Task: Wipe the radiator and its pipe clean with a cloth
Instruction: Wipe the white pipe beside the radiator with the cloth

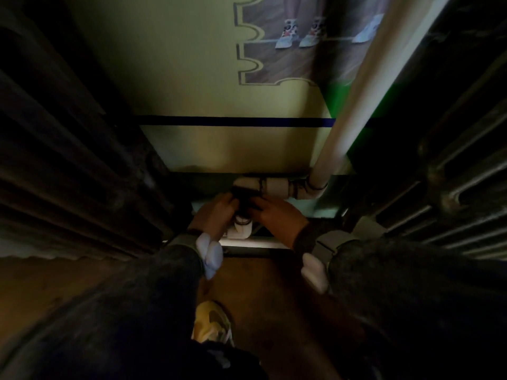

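1. Pipe (274, 187), head view: runs left to right along the foot of the wall (192, 78), low down, between the left radiator (68, 160) and the right radiator (452, 187).
2. Ends at the right in an elbow, from which a riser (354, 105) climbs the wall. Sends a short stub (241, 229) off its left end, toward the camera.
3. Carries a dark cloth (245, 197) bunched over that left end, just where the stub branches off. Too dim to make out the folds.
4. Left hand (216, 212): comes in from the left, fingers curled onto the cloth and gripping it.
5. Right hand (277, 215): comes in from the right, fingers curled onto the same cloth. Fingertips of both lost in shadow.
6. Coming move, as a judgement: turns on the bare length lying to the right of the fingers, long axis straight across toward the elbow. Puts the right hand nearer to that stretch. Leaves the stub just below the fingers, between the two wrists, within reach of either hand.
7. Both radiators: well apart from the hands, touched by neither.
8. Also in view: brown floor (274, 297) and a pale shoe (211, 322) below the arms.
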